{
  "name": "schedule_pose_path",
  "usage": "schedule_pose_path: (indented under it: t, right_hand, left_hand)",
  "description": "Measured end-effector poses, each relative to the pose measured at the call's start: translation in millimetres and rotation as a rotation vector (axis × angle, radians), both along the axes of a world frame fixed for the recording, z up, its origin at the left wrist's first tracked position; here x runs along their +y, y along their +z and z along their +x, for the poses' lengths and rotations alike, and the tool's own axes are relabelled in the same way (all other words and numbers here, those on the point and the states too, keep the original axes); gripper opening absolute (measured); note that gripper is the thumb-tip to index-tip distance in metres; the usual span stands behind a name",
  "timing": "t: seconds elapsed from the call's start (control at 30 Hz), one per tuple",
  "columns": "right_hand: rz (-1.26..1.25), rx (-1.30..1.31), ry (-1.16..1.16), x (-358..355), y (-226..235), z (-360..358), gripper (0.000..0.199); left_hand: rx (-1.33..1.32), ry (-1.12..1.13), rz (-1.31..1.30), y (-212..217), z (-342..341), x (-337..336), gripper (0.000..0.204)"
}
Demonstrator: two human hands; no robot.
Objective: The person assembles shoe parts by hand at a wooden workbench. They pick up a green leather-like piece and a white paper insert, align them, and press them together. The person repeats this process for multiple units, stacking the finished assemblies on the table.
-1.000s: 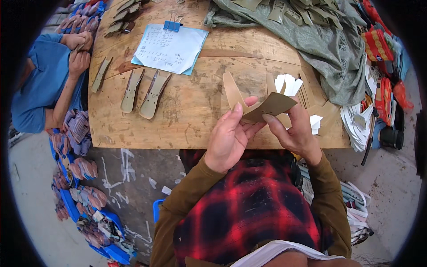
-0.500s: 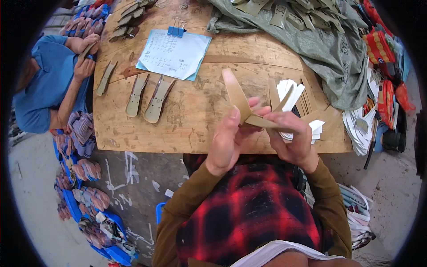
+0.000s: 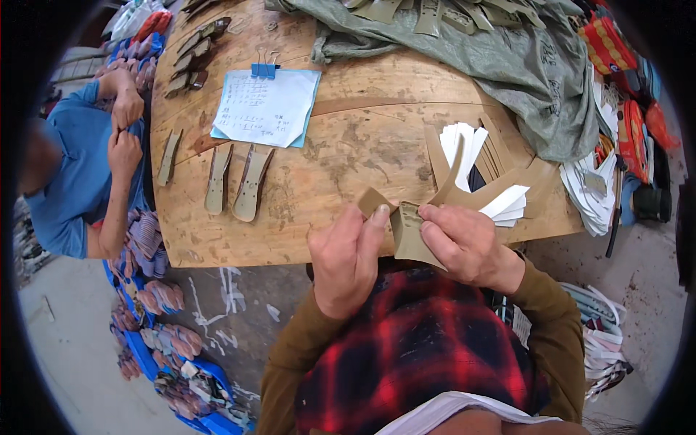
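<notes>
In front of my body, at the table's near edge, I hold an olive-tan, leather-like piece [image 3: 411, 238] with flared ends and curved arms. My left hand [image 3: 342, 259] is closed, its thumb pinching the folded brownish arm at the left. My right hand [image 3: 470, 245] is closed too, gripping the piece's right side between thumb and fingers. A row of small marks runs along the upper edge between my thumbs. Just beyond my right hand lie white strips [image 3: 505, 205] and a stack of flat tan strips [image 3: 495, 154]; one curved tan arm rises in front of them.
Two similar olive pieces with holes [image 3: 254, 183] lie at the left, below a clipped paper sheet [image 3: 262, 109]. A green-grey sack [image 3: 529, 98] bearing more pieces covers the far right. Across the left edge sits a person in blue [image 3: 80, 177]. Bundles [image 3: 174, 341] stand on the floor.
My hands have come down nearer the table's edge, and the piece has turned and folded. My left hand has closed from a looser hold. The other person's hands have drawn together.
</notes>
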State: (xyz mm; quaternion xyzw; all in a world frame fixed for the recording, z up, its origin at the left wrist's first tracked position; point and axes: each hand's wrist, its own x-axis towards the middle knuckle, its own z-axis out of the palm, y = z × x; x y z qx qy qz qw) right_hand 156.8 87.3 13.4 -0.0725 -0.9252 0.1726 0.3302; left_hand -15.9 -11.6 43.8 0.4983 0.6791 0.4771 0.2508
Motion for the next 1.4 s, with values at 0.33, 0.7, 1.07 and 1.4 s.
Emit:
schedule_pose_path:
  t: [0.33,0.7,1.07,1.4]
  right_hand:
    - [-0.059,0.041,-0.076,-7.8,-12.8,-1.6,0.034]
    - [-0.103,0.038,-0.11,-15.2,-13.1,-5.8,0.034]
    - [-0.165,-0.176,-0.138,-8.8,-8.4,2.1,0.032]
    - [-0.986,-0.153,-0.007,-14.1,6.7,-1.5,0.04]
  left_hand:
    - [-0.039,0.027,0.001,-1.0,15.0,-13.2,0.007]
    - [0.095,0.007,0.115,-3.1,16.4,-20.5,0.021]
    - [0.201,-0.165,0.114,-17.4,9.8,-14.6,0.028]
    - [-0.548,0.004,0.038,-35.2,13.4,-6.5,0.02]
